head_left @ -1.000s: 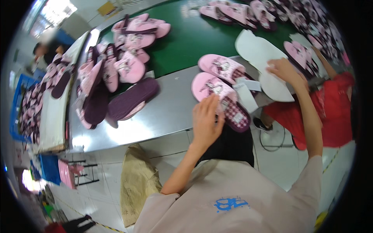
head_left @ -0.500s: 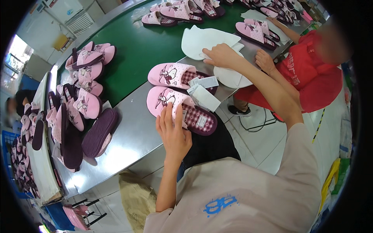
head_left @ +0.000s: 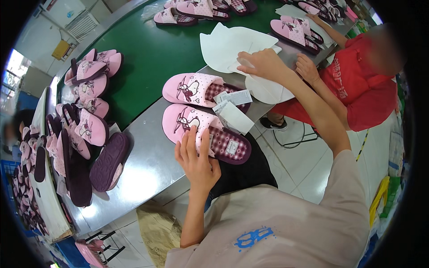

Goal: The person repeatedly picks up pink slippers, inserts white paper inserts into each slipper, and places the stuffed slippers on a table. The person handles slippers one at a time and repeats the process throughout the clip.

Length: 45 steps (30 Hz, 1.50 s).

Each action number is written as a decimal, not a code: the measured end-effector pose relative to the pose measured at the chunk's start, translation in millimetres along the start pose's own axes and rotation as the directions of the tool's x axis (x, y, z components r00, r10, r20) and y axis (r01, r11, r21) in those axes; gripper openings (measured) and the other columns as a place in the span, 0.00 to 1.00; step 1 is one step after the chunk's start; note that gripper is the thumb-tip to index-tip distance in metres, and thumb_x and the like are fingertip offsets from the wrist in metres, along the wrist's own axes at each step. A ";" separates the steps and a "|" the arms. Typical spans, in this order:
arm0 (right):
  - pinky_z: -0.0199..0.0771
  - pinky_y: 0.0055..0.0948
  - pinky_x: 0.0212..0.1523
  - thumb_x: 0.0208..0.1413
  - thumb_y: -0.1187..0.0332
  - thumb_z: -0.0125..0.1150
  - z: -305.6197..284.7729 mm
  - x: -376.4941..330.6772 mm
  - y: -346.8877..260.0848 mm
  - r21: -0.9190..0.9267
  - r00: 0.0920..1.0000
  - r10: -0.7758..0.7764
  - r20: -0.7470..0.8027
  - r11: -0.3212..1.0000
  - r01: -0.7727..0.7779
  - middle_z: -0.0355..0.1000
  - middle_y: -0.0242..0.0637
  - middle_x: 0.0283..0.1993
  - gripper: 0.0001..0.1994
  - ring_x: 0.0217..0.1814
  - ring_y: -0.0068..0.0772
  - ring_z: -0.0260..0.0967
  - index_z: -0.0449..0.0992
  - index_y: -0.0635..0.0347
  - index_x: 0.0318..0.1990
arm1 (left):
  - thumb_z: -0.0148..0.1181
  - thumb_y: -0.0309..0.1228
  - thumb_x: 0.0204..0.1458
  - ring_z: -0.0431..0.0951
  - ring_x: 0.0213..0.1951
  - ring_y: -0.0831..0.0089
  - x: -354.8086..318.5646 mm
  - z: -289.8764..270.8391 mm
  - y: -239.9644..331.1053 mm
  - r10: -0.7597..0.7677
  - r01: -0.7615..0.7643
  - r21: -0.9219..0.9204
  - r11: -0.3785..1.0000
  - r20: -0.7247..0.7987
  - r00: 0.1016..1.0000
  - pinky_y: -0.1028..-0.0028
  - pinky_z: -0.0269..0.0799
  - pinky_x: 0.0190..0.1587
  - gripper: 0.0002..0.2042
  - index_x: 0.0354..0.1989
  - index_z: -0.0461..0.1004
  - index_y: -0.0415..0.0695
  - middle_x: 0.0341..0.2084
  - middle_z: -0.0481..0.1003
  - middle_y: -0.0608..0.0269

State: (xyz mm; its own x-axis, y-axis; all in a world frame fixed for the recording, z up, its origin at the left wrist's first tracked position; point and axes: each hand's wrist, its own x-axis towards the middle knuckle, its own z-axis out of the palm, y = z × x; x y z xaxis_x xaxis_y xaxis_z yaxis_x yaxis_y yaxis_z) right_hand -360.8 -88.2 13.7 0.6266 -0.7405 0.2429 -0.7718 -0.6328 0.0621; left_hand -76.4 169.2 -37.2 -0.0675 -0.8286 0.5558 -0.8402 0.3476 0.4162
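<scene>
A pair of pink slippers with dark soles and checked insoles lies side by side at the metal edge of the table. My left hand (head_left: pixel 196 165) rests with fingers spread on the upper of the near slipper (head_left: pixel 183 120). Beside it is the far slipper (head_left: pixel 190 89). White tags (head_left: pixel 236 117) lie across their openings. My right hand (head_left: pixel 266 66) is at a pile of white shaped sheets (head_left: pixel 219 47), thumb and forefinger bent at a sheet's edge, seemingly pinching it. Another rounded white sheet (head_left: pixel 266 91) shows beneath that wrist.
Several more pink slippers (head_left: pixel 91 118) are heaped at the left of the table; others stand at the far edge of the green surface (head_left: pixel 143 62). A person in red (head_left: pixel 335 85) sits at the right, with a slipper pair (head_left: pixel 295 35) close by.
My right hand's fingers have bent more at the white sheets. The left hand stays on the near slipper. The view has shifted slightly, and the person in red has moved a hand a little.
</scene>
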 end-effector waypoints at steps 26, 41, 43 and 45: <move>0.79 0.22 0.43 0.75 0.58 0.56 -68.8 -140.8 -268.0 0.705 0.628 0.535 0.565 -0.708 -0.031 0.81 0.33 0.46 0.19 0.43 0.18 0.78 0.74 0.66 0.61 | 0.87 0.59 0.32 0.66 0.70 0.57 -66.1 -12.8 -10.9 0.220 0.174 -0.925 0.338 0.257 0.941 0.57 0.61 0.72 0.72 0.82 0.45 0.41 0.70 0.64 0.44; 0.80 0.24 0.44 0.75 0.54 0.57 -44.8 -160.2 -280.1 0.505 0.723 0.298 0.623 -0.860 -0.080 0.82 0.35 0.46 0.21 0.43 0.19 0.79 0.80 0.67 0.52 | 0.83 0.72 0.22 0.71 0.68 0.48 -11.7 -26.7 22.3 -0.075 -0.052 -0.935 0.352 -0.083 0.994 0.53 0.68 0.68 0.84 0.83 0.34 0.41 0.69 0.64 0.32; 0.80 0.25 0.44 0.74 0.54 0.58 -45.2 -161.3 -284.5 0.539 0.701 0.337 0.628 -0.839 -0.079 0.82 0.36 0.47 0.21 0.44 0.20 0.79 0.80 0.67 0.52 | 0.84 0.71 0.23 0.71 0.67 0.49 -11.7 -30.6 24.4 -0.100 -0.054 -0.954 0.294 -0.087 0.991 0.53 0.69 0.67 0.83 0.82 0.35 0.39 0.68 0.65 0.32; 0.80 0.26 0.45 0.74 0.54 0.58 -44.4 -164.8 -283.6 0.431 0.677 0.299 0.673 -0.902 -0.030 0.82 0.37 0.47 0.21 0.46 0.22 0.79 0.79 0.68 0.54 | 0.84 0.69 0.26 0.73 0.66 0.49 -11.8 -33.4 26.3 -0.139 -0.022 -0.957 0.289 -0.065 0.988 0.54 0.71 0.66 0.81 0.82 0.35 0.37 0.67 0.67 0.33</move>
State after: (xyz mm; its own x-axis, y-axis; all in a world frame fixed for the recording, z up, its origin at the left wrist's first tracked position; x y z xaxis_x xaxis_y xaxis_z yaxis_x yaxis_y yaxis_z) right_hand -250.0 223.4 -1.0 0.2658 -0.8428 -0.4681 0.7236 0.4952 -0.4808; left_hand -79.7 202.8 -8.7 0.0847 -0.8386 0.5382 0.2739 0.5389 0.7966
